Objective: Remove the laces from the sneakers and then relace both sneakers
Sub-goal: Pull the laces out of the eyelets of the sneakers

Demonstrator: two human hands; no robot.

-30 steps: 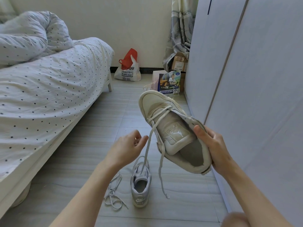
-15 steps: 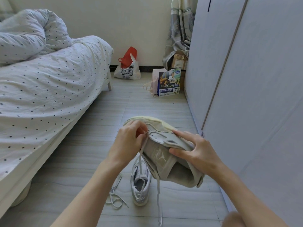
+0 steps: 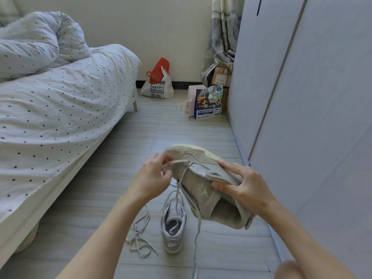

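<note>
— What have you got in your right hand?

— You grip the beige sneaker by its collar and side, thumb on the tongue and fingers curled over the upper edge. You hold it in the air, toe pointing away from you, above the tiled floor.

— And your left hand?

— Your fingers pinch the lace at the near-toe eyelets on the left side of that sneaker. From there both ends of the lace hang down; the longer one drops past the shoe toward the near edge of the view.

— Where is the other shoe?

— The grey sneaker stands on the floor just below the one you hold, heel toward you, its opening facing up. I see no lace threaded through it, though its front is partly hidden by your hands. A loose lace lies in a tangle on the floor just to its left.

— What else is around you?

— A bed with a dotted cover on your left, a pale wardrobe on your right, and far against the wall a white and red plastic bag, a printed paper bag and a cardboard box under a curtain.
</note>
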